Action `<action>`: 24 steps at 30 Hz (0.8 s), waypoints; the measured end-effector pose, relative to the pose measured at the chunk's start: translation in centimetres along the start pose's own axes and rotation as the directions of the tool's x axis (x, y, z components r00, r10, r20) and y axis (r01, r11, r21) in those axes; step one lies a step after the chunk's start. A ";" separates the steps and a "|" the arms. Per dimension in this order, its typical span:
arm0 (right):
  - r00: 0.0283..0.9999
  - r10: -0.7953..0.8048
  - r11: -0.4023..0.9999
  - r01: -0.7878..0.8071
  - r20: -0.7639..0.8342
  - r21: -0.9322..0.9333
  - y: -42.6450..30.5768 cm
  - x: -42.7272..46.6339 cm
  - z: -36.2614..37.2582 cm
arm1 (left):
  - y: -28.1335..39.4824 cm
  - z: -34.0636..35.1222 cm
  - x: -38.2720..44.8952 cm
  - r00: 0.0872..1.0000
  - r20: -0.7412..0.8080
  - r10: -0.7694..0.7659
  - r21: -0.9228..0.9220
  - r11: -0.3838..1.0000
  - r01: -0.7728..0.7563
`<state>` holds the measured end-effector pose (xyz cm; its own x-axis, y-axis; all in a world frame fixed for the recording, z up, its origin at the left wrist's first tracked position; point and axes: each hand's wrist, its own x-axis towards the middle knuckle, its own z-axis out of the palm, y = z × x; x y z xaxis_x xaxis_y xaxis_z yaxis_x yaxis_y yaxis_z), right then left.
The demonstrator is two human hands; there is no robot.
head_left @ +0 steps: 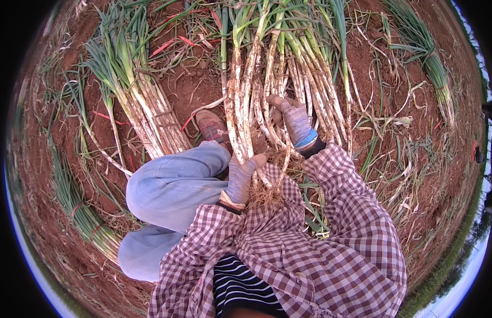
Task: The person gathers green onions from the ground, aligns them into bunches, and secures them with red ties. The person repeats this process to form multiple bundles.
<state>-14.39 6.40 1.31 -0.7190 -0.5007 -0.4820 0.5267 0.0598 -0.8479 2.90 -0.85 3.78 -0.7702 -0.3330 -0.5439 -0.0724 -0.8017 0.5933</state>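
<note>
My left hand [246, 175], in a soil-stained knit glove, is closed around the lower white shafts of a handful of long green onions [238, 119]. Matted roots [265, 196] hang below that hand, over my checked shirt. Farther up and to the right, my gloved right hand [291, 117] has its fingers curled about a few more soil-smeared stalks [270, 79]. Some of its fingertips are hidden behind the stems. Beside it on the right lies a dense row of loose green onions [319, 87], their green leaves pointing away from me.
Left of my shoe [211, 126] rests a thick pile of green onions [150, 115]. Tied bundles lie at the lower left [80, 208] and upper right [433, 67]. Red tape strips [163, 47] and dry leaves [403, 121] litter the reddish soil [186, 85].
</note>
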 end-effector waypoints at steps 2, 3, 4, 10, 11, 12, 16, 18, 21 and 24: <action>0.999 0.014 0.998 -0.016 -0.034 -0.060 1.2 -0.9 3.0 | -0.1 0.6 -0.6 0.989 0.062 -0.133 -0.013 0.991 0.134; 0.999 0.008 0.992 -0.012 -0.034 -0.126 2.7 -0.4 3.0 | -1.0 -1.0 -0.2 0.959 0.080 -0.274 0.145 0.955 0.260; 0.997 0.031 0.998 -0.035 -0.074 -0.053 3.4 0.0 2.8 | -0.8 -0.3 -0.5 0.960 0.069 -0.272 0.136 0.956 0.261; 0.958 -0.141 0.977 0.093 -0.251 -0.193 7.1 2.9 1.7 | -1.3 0.3 -1.0 0.926 0.149 -0.346 0.192 0.929 0.316; 0.936 -0.239 0.918 0.130 -0.260 -0.376 7.4 3.2 1.9 | -1.6 0.3 -1.1 0.936 0.160 -0.312 0.156 0.945 0.288; 0.947 -0.274 0.804 0.129 -0.170 -0.581 6.8 3.4 0.3 | -1.2 -0.1 -1.4 0.947 0.158 -0.279 0.131 0.957 0.260; 0.855 -0.331 0.581 -0.149 -0.399 -0.800 8.1 6.0 -10.0 | -0.4 0.2 -1.2 0.993 0.101 -0.064 0.025 0.998 0.062; 0.891 -0.044 0.209 -0.434 -0.452 -0.876 7.5 4.8 -9.4 | 0.4 0.3 -1.5 0.999 0.029 0.042 -0.025 0.999 -0.041; 0.833 0.281 0.125 -0.525 -0.477 -0.842 11.5 8.8 -17.7 | -0.7 1.3 -0.5 0.999 0.033 0.043 0.051 0.998 -0.045; 0.912 0.302 0.213 -0.349 -0.278 -0.913 3.3 4.7 -11.9 | -0.5 -0.1 -0.5 0.996 -0.031 0.080 0.143 0.987 -0.075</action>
<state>-21.44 14.54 -6.38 -0.6225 -0.1981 -0.7571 -0.0505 0.9756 -0.2137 3.42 -0.28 3.68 -0.7537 -0.4110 -0.5128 -0.1048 -0.6951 0.7112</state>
